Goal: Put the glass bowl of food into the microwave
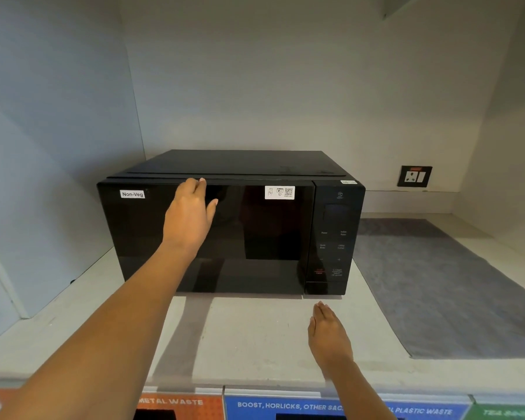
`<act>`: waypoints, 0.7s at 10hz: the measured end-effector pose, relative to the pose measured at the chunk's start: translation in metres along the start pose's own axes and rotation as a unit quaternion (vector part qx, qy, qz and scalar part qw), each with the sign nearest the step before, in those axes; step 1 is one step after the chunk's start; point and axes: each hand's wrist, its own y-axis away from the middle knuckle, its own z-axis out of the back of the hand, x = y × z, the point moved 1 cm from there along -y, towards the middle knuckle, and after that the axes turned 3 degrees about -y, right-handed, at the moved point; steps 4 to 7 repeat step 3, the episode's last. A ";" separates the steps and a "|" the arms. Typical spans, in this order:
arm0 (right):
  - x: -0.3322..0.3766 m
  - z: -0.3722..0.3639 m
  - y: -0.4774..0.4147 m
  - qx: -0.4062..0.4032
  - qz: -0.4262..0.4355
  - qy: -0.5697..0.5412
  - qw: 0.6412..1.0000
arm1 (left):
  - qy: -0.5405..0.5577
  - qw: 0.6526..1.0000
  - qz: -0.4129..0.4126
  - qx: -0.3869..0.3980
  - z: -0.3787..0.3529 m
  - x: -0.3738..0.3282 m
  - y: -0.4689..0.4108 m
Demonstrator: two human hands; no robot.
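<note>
A black microwave point(255, 231) stands on a pale counter, door closed, with a "Non-Veg" label at the upper left of the door. My left hand point(191, 213) rests against the door, fingertips at its top edge, fingers loosely apart and holding nothing. In front of the microwave, my right hand point(329, 331) hovers flat over the counter, fingers together and extended, empty. No glass bowl of food is in view.
A grey mat point(443, 286) lies on the counter point(255, 338) to the right of the microwave. A wall socket point(414, 176) sits at the back right. Labelled waste bins point(285, 407) line the front below the counter edge. Walls close in on the left and right.
</note>
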 end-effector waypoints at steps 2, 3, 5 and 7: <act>-0.008 0.027 0.019 0.007 -0.089 -0.232 0.969 | -0.076 0.996 -0.014 0.052 -0.007 0.003 0.017; -0.013 0.047 0.032 -0.020 -0.067 -0.292 0.954 | -0.119 0.989 -0.035 0.077 -0.007 0.002 0.034; -0.013 0.047 0.032 -0.020 -0.067 -0.292 0.954 | -0.119 0.989 -0.035 0.077 -0.007 0.002 0.034; -0.013 0.047 0.032 -0.020 -0.067 -0.292 0.954 | -0.119 0.989 -0.035 0.077 -0.007 0.002 0.034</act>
